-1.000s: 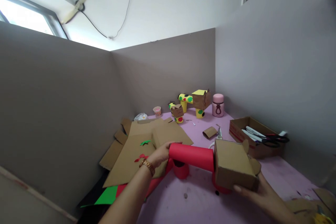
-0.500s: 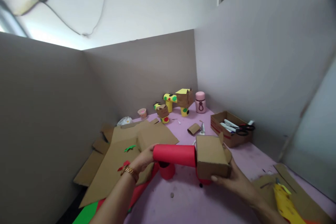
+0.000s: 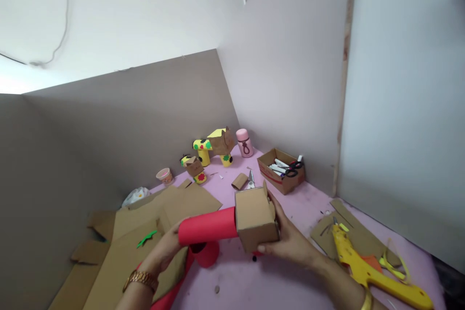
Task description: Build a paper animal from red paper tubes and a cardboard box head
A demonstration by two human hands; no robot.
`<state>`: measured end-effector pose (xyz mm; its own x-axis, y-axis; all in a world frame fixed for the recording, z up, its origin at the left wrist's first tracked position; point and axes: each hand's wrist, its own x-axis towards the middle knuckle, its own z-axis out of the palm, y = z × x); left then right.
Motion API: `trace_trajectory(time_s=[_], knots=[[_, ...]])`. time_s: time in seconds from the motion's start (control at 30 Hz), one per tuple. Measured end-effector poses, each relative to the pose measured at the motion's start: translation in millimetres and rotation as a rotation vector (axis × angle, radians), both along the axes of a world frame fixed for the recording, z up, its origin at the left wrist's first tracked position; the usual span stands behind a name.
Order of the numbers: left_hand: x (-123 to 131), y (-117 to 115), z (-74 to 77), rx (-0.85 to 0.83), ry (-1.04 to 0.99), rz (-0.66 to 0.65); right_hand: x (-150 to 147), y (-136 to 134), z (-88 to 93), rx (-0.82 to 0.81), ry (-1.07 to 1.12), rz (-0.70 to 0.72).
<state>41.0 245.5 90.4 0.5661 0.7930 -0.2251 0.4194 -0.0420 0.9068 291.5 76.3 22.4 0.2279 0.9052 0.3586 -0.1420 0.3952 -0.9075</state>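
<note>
A small cardboard box (image 3: pixel 256 213) with ear-like flaps is joined to the end of a red paper tube (image 3: pixel 208 226). My right hand (image 3: pixel 286 237) grips the box from its right side, thumb at the lower front edge. At the tube's far left end, my left hand (image 3: pixel 167 247) is closed around it, its fingers mostly hidden behind. Beneath the tube stands a short red cylinder (image 3: pixel 205 255), upright on the table. Part of another red piece with a black dot shows under the box.
Flat cardboard sheets (image 3: pixel 127 256) cover the left side, with a green paper cutout (image 3: pixel 147 238) on top. A yellow glue gun (image 3: pixel 359 261) lies at right. Behind are scissors (image 3: pixel 251 180), a box of markers (image 3: pixel 281 174), a pink bottle (image 3: pixel 244 143) and yellow cardboard animals (image 3: pixel 218 144).
My view has swung to the right, bringing the whole glue gun into sight. Both hands keep hold of the red tube and box, which now tilt slightly up toward the right.
</note>
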Motion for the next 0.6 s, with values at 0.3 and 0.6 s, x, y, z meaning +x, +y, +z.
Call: trace_trajectory(time_s=[0.3, 0.6], knots=[[-0.4, -0.3, 1.8, 0.039, -0.019, -0.016, -0.3, 1.8, -5.7, 0.009, 0.003, -0.016], [1.4, -5.8, 0.5, -0.019, -0.109, 0.010, -0.4, -1.7, -2.5, -0.034, 0.131, -0.003]])
